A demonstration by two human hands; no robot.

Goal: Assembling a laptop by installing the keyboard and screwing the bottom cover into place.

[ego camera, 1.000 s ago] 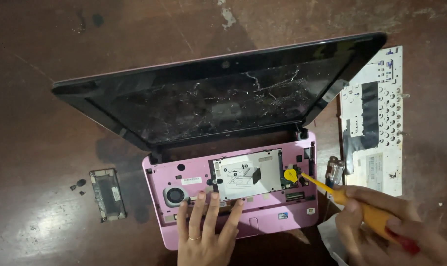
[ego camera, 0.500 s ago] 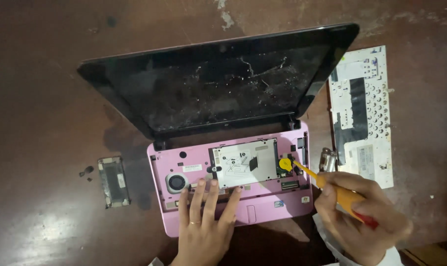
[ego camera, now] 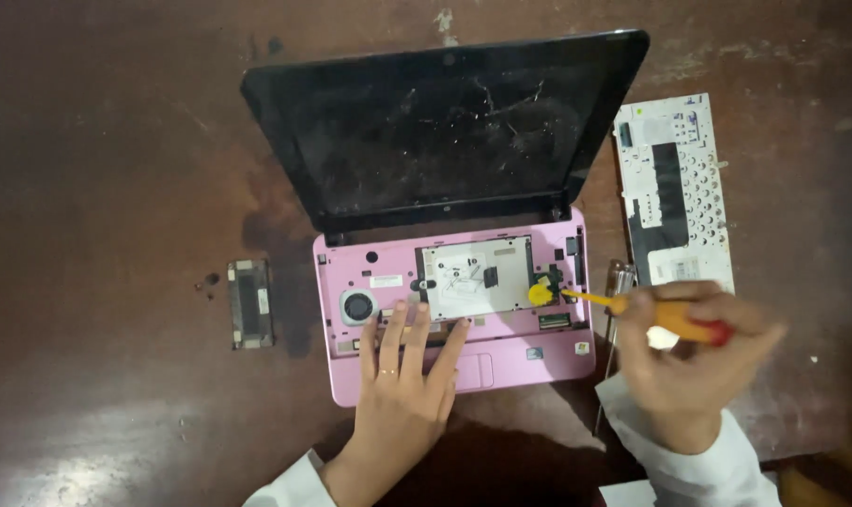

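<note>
1. The pink laptop base [ego camera: 464, 361] lies open on the brown table [ego camera: 97, 169], its keyboard taken off. Inside you see one round fan [ego camera: 357, 306] at the left, one silver metal plate [ego camera: 476, 276] in the middle and one yellow round part [ego camera: 540, 294] at the right.
2. Your left hand [ego camera: 402, 380] lies flat on the near edge of the base, fingers spread, holding nothing.
3. Your right hand [ego camera: 689, 361] is closed around one yellow screwdriver [ego camera: 647, 310]; its tip is at the yellow round part.
4. One black screen [ego camera: 445, 127] stands tilted at the far side.
5. One white keyboard [ego camera: 675, 192] lies face down right of the laptop.
6. One small dark cover [ego camera: 249, 302] lies left of the base, with some tiny screws [ego camera: 207, 281] beside it.
</note>
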